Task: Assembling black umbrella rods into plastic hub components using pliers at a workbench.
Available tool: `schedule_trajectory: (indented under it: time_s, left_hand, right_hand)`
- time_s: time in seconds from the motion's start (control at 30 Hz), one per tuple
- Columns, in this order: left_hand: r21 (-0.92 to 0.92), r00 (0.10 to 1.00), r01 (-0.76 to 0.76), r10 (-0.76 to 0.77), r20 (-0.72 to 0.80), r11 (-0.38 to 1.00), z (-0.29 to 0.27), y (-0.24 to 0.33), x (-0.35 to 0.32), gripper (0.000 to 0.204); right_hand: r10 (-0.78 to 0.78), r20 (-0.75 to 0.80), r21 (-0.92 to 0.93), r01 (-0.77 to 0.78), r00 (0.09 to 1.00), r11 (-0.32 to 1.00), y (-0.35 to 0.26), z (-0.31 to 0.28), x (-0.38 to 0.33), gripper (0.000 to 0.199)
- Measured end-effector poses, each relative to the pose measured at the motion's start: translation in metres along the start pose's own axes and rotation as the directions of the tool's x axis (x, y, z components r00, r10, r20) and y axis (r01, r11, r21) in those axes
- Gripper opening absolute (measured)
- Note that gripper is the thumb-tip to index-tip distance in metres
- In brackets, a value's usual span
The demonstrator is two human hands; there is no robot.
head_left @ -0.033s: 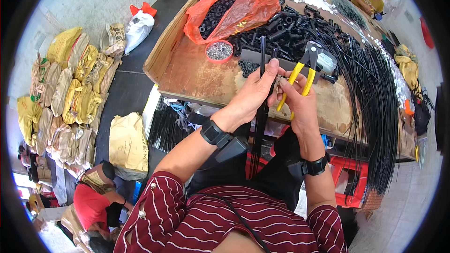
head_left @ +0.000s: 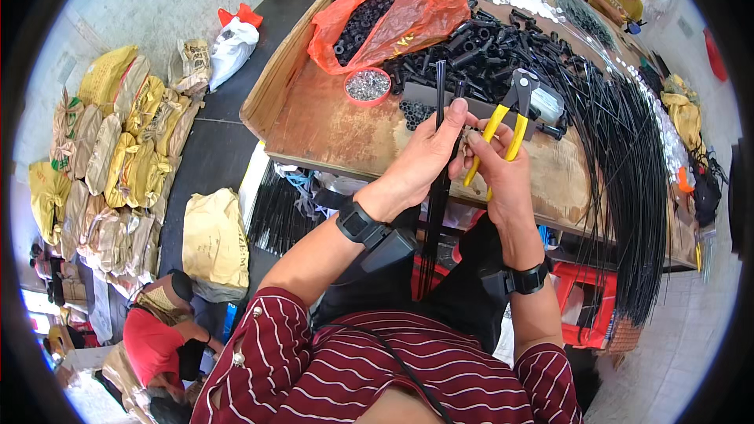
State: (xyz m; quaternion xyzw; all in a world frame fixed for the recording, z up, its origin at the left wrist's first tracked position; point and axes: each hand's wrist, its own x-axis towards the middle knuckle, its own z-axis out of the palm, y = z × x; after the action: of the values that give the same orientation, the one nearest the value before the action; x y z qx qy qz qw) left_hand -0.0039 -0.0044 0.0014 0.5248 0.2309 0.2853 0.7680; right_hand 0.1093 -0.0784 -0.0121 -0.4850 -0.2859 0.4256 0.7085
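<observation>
I see the bundle of black rods (head_left: pixel 434 228) upright in the left hand (head_left: pixel 428 148), which is clamped on it over the near edge of the desk (head_left: pixel 314 129), the lower ends hanging down by the lap. The right hand (head_left: pixel 506 180) is closed around yellow-handled pliers (head_left: pixel 495 124), their head pointing up and their handles spread; its fingertips meet the left hand's fingers, and whatever is pinched there is too small for me to tell. Just beyond both hands I have a grey tray (head_left: pixel 416 89) with small black rings (head_left: pixel 416 115) in its left part, the rest largely hidden behind the hands and pliers. Farther left sits a round red dish (head_left: pixel 367 104) filled with small shiny pieces (head_left: pixel 367 83). Behind it, an orange-red plastic bag (head_left: pixel 436 9) gapes open on a load of black round parts (head_left: pixel 365 27). Loose black tubular parts (head_left: pixel 479 55) are heaped beside it, and long thin black rods (head_left: pixel 628 196) spill off the right side. Under the desk I make out a red crate (head_left: pixel 605 298); off to the left, tan sacks (head_left: pixel 102 149) are stacked, contents hidden from me.
</observation>
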Motion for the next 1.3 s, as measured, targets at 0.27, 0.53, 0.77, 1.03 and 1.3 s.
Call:
schedule_trajectory:
  time_s: [0.27, 0.53, 0.77, 1.03, 1.3]
  left_hand:
    - [0.001, 1.000, -0.019, 0.019, 0.000, 1.000, 0.000, 0.001, 0.003, 0.064]
    - [0.017, 0.999, -0.037, 0.037, 0.000, 0.999, 0.000, 0.000, 0.003, 0.062]
    - [0.007, 0.999, -0.044, 0.044, -0.008, 0.999, 0.002, 0.001, 0.003, 0.062]
    - [-0.003, 0.999, -0.048, 0.048, -0.014, 0.999, 0.002, 0.000, 0.002, 0.061]
    - [0.090, 0.996, -0.089, 0.091, -0.019, 0.992, 0.007, 0.001, -0.001, 0.046]
  right_hand:
    - [0.027, 0.013, 0.021, -0.027, 1.000, 0.999, -0.003, 0.002, 0.001, 0.022]
    - [-0.043, -0.025, -0.016, 0.042, 0.999, 0.999, -0.004, 0.009, -0.003, 0.019]
    - [-0.001, -0.056, 0.028, 0.002, 0.998, 1.000, -0.004, 0.011, -0.003, 0.019]
    - [0.010, -0.033, 0.056, -0.008, 0.999, 0.998, -0.006, 0.012, -0.004, 0.020]
    - [-0.199, -0.108, -0.220, 0.172, 0.974, 0.960, -0.009, 0.026, -0.020, 0.024]
